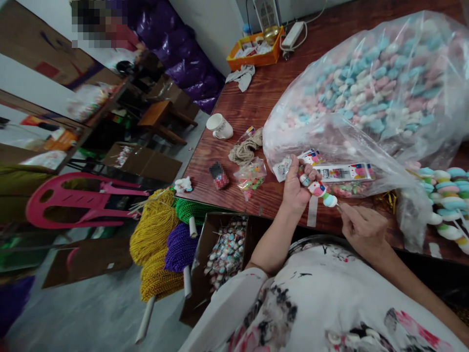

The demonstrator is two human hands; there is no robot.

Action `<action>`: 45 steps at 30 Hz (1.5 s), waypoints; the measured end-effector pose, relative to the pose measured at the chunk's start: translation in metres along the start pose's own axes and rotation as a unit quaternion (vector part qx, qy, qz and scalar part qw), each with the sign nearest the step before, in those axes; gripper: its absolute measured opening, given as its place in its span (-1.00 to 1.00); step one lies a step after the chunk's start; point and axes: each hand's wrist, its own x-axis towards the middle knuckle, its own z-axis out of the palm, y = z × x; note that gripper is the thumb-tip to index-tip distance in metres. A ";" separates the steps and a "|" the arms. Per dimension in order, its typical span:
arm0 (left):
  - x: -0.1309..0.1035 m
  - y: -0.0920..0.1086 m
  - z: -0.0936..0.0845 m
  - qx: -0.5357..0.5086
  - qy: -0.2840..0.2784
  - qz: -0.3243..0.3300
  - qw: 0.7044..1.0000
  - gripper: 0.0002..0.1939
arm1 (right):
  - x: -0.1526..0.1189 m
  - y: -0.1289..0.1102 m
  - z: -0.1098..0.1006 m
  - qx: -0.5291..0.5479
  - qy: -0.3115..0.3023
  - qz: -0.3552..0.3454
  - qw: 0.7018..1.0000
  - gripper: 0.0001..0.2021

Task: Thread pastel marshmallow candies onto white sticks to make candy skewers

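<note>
My left hand is closed around a marshmallow skewer, a row of colourful pieces with a red and white printed part among them. At its lower right end sits a white and pale blue marshmallow. There my right hand is closed in a pinch at the thin stick end. Printed labels lie on the table just beyond my hands, beside a big clear bag full of pink, white and blue marshmallows. To the right is a pile of finished-looking marshmallow skewers.
On the wooden table are a white mug, tan cord, a small candy bag and an orange tray. A carton of wrapped sweets and yellow rope bundles stand beside the table, near a pink chair.
</note>
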 end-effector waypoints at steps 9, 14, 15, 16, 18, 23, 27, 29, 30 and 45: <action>-0.012 0.001 -0.012 0.171 -0.032 0.088 0.981 -0.54 | -0.005 -0.013 -0.006 0.227 -0.022 0.242 0.943 -0.87; -0.015 -0.006 -0.004 0.120 -0.043 0.015 0.992 -0.52 | 0.005 -0.034 0.000 0.475 -0.108 0.391 0.781 -0.72; -0.016 -0.008 -0.002 0.123 -0.048 0.009 0.991 -0.52 | 0.008 -0.036 0.001 0.504 -0.125 0.399 0.755 -0.70; -0.016 -0.009 -0.001 0.132 -0.053 0.003 0.990 -0.52 | 0.010 -0.037 0.001 0.524 -0.142 0.400 0.739 -0.68; -0.016 -0.010 -0.001 0.156 -0.065 -0.014 0.986 -0.54 | 0.014 -0.035 0.000 0.536 -0.155 0.397 0.729 -0.66; -0.016 -0.010 -0.005 0.161 -0.113 -0.033 0.980 -0.53 | 0.015 -0.030 0.001 0.492 -0.123 0.418 0.754 -0.68; -0.021 -0.020 -0.005 0.164 -0.152 -0.040 0.974 -0.50 | 0.013 -0.033 0.011 0.520 -0.121 0.428 0.729 -0.65; -0.024 -0.022 -0.006 0.165 -0.151 -0.045 0.974 -0.48 | 0.012 -0.034 0.016 0.540 -0.100 0.440 0.711 -0.67; -0.024 -0.021 -0.006 0.160 -0.150 -0.048 0.974 -0.48 | 0.012 -0.033 0.017 0.548 -0.089 0.442 0.704 -0.68; -0.026 -0.023 -0.008 0.127 -0.072 -0.027 0.989 -0.49 | 0.011 -0.014 0.013 0.133 -0.035 0.143 0.980 -0.84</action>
